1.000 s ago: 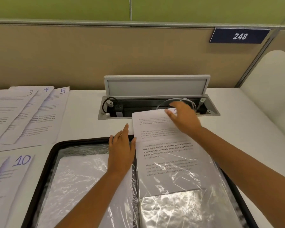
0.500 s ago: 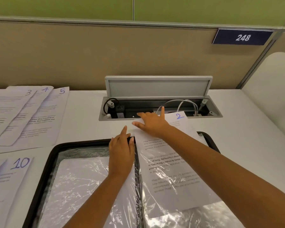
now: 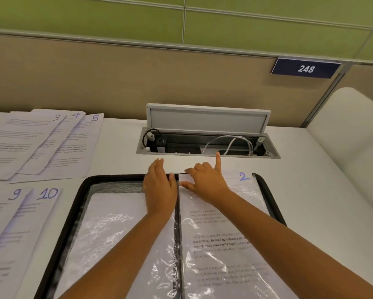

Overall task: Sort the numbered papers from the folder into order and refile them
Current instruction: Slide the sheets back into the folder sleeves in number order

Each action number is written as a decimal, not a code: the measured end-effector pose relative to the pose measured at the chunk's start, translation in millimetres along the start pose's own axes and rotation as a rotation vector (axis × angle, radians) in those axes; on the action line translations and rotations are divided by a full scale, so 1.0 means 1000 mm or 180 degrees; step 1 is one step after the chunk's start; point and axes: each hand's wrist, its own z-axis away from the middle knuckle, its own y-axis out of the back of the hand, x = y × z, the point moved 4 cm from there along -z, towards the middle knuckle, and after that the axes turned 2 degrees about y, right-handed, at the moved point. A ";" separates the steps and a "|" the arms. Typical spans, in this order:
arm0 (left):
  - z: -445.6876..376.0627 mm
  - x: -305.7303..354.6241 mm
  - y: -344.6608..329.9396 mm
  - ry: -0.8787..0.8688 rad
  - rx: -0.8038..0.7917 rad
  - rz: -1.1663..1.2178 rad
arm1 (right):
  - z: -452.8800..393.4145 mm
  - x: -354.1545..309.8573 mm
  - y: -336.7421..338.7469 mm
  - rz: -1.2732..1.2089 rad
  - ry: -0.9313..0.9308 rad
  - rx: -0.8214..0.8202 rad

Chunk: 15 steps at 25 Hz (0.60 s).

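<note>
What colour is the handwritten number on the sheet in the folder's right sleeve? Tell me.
Blue: the handwritten 2, clearest in the head view.

Paper 2 (image 3: 235, 234) has slid down fully into the folder (image 3: 267, 190).

Both forearms reach forward, nearly side by side. The left hand (image 3: 159, 186) lies flat, fingers straight and together. The right hand (image 3: 205, 180) spreads palm-down (index finger lifted and pointing ahead), thumb angled leftward.
</note>
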 end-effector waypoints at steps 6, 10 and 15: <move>0.063 -0.018 0.035 -0.0396 -0.0158 -0.0019 | 0.021 -0.005 0.008 -0.0068 -0.0027 -0.0023; 0.084 -0.049 0.049 -0.0825 -0.0406 -0.0591 | 0.026 0.000 0.003 -0.0379 -0.0138 -0.0204; 0.089 -0.052 0.052 -0.0872 -0.0387 -0.0945 | 0.016 0.011 0.002 -0.0798 -0.0419 -0.0648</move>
